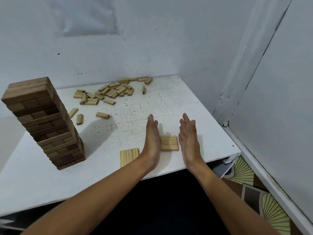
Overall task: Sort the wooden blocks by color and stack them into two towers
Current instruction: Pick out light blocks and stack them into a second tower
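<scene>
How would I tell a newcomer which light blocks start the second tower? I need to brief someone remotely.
On the white table, look right of the tall dark tower, near the front edge. Between the left hand and right hand, both held flat and upright, lies a square layer of light blocks. A similar flat group lies left of the left wrist, outside the hands.

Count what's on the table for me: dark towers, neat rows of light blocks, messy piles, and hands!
dark tower: 1
neat rows of light blocks: 2
messy pile of light blocks: 1
hands: 2, the left hand and the right hand
Total: 6
</scene>
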The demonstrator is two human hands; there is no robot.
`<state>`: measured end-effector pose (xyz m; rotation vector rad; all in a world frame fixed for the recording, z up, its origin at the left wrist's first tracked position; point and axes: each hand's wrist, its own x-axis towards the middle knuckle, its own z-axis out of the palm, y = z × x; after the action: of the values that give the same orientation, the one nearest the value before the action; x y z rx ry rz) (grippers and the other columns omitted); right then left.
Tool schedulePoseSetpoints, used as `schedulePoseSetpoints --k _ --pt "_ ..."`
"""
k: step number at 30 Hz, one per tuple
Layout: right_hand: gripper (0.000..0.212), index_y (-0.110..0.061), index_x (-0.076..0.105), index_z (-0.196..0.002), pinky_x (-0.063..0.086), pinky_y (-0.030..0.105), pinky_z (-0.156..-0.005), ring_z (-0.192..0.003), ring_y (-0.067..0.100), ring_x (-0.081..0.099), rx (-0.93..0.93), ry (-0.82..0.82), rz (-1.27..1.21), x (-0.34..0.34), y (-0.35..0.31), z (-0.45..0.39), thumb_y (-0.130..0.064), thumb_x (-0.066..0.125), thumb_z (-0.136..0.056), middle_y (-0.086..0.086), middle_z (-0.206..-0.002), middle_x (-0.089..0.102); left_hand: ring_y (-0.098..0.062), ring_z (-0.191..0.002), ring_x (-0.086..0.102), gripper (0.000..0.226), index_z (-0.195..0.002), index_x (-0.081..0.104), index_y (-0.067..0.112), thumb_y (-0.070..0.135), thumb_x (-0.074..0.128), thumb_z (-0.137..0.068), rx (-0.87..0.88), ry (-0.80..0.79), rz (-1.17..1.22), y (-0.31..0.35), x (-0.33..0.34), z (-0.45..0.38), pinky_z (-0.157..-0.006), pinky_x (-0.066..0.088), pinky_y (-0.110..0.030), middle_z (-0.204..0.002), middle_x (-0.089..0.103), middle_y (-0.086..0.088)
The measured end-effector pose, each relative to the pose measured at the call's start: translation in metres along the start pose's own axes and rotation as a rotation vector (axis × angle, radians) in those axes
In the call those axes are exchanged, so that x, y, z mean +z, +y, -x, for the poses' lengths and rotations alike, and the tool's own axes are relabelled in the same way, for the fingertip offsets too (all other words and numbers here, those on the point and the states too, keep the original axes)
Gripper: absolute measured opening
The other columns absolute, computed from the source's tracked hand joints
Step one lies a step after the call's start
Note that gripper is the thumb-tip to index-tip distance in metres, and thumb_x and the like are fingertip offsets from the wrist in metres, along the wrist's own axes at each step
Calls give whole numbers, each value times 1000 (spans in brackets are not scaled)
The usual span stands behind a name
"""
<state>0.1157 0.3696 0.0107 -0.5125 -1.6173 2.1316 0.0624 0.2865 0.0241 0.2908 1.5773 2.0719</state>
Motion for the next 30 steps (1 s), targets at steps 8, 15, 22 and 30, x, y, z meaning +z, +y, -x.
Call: schedulePoseSetpoints --k 8,15,22,30 --pt "71 -34 22 -152 11 29 -122 -143 -5 19 -38 -13 73 1 13 -2 -70 25 -90 -13 -160 21 -8 -148 7 58 -154 7 28 52 11 -101 18 -13 -26 -6 0 2 -123 4 -39 -163 5 4" --pt "48 -27 47 -134 29 30 -117 -134 5 40 -149 22 303 -18 8 -7 -7 58 -92 -9 -141 48 -2 -131 40 73 -139 41 31 32 60 -69 128 -108 -562 4 -23 -7 -94 33 -14 -137 48 10" --pt "56 -23 57 -131 19 19 -115 -142 3 27 -132 -370 1001 -58 -12 -21 -11 75 -80 -7 -144 49 -14 -131 43 70 -133 55 22 29 84 -71 215 -312 -1252 22 -57 -23 -96 31 -21 -136 55 3" --pt "71 -33 50 -139 21 28 -115 -145 12 26 -99 -392 1107 -55 -11 -26 -34 81 -75 -3 -155 36 -11 -115 52 59 -120 66 24 41 85 -66 304 -410 -1338 18 -59 -33 -95 42 -29 -121 63 6"
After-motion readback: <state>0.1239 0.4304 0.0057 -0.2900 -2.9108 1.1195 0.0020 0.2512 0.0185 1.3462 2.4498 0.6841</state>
